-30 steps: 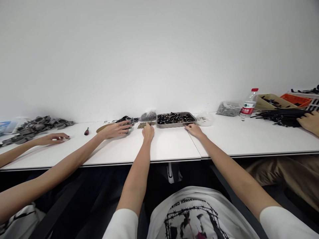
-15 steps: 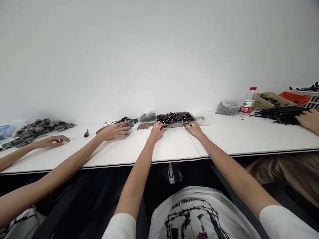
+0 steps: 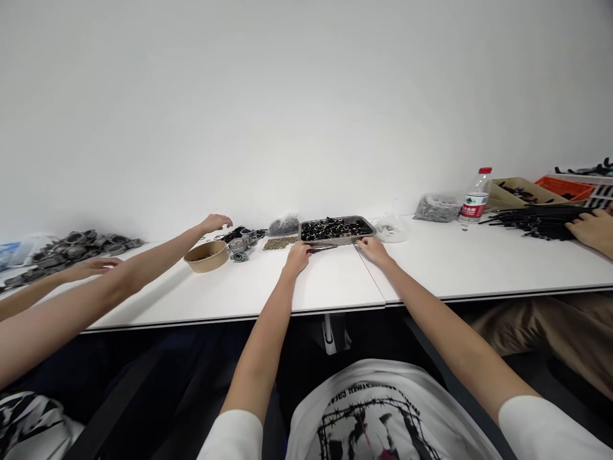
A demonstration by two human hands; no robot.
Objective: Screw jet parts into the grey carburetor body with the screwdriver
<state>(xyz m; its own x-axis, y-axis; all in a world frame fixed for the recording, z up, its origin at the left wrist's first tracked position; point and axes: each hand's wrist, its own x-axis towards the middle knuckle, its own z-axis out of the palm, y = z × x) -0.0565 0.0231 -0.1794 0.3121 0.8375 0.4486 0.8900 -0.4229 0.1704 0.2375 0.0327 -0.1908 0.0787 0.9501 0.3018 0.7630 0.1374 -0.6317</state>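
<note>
My left hand (image 3: pixel 297 258) is closed around a thin dark tool (image 3: pixel 324 248) with a bit of red at its grip end; its exact kind is too small to tell. The tool points right, along the front of a metal tray (image 3: pixel 330 242) heaped with small black and brassy parts (image 3: pixel 338 227). At the tray's front right corner, my right hand (image 3: pixel 374 250) is pinched shut. Whatever its fingertips hold is too small to make out. The two hands are apart, with the tool's tip between them.
Left of the tray are small brassy pieces (image 3: pixel 279 243), a grey metal part (image 3: pixel 239 249) and a paper bowl (image 3: pixel 207 257). A co-worker's hand (image 3: pixel 215 223) hovers beyond the bowl. Rightward stand a plastic bag (image 3: pixel 437 207), a bottle (image 3: pixel 476 198) and black strips (image 3: pixel 531 220) under another person's hand (image 3: pixel 592 228).
My left hand has drawn slightly back and down with the tool, away from the tray's edge. My right hand stays put. The co-worker at left has set down the grey part and reached toward the wall.
</note>
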